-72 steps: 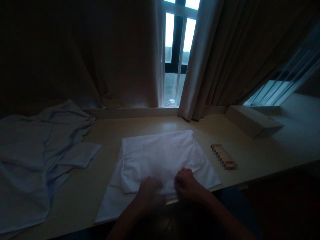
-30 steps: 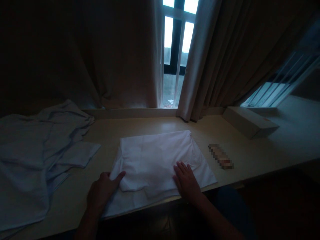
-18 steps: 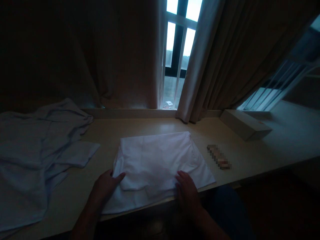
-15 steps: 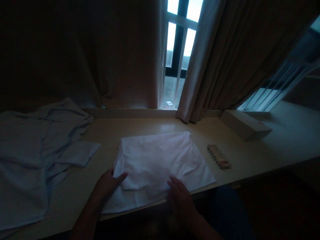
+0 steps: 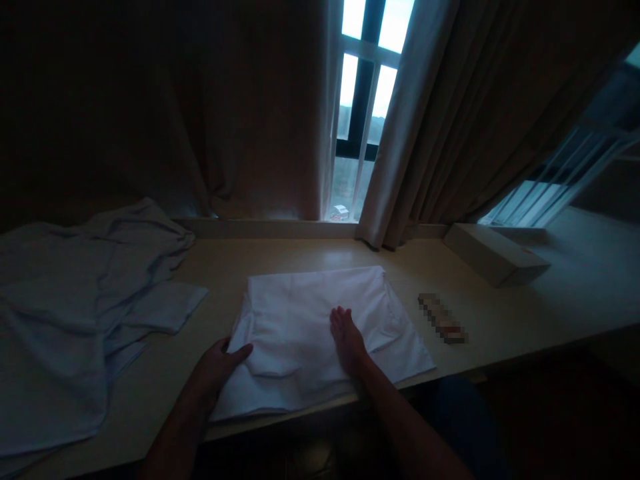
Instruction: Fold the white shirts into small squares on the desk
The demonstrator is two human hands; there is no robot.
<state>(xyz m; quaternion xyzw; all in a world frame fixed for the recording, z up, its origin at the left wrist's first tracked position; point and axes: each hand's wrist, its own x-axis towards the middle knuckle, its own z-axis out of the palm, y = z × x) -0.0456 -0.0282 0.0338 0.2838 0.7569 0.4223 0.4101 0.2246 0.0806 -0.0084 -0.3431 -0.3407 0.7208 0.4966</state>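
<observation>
Straight ahead on the counter (image 5: 280, 252), folded white cloth (image 5: 295, 327), long axis left to right, roughly along the counter's front. Over its middle, right hand (image 5: 347, 340), fingers straight and together; at its left edge, left hand (image 5: 217, 370), thumb on top, pinch uncertain.

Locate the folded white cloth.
In the head view's lower centre, the folded white cloth lies on the pale countertop, bare left hand at its left edge.

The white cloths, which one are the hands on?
The folded cloth in the middle: left hand at its edge, right hand on top. The rumpled cloth at the far left lies untouched.
</observation>
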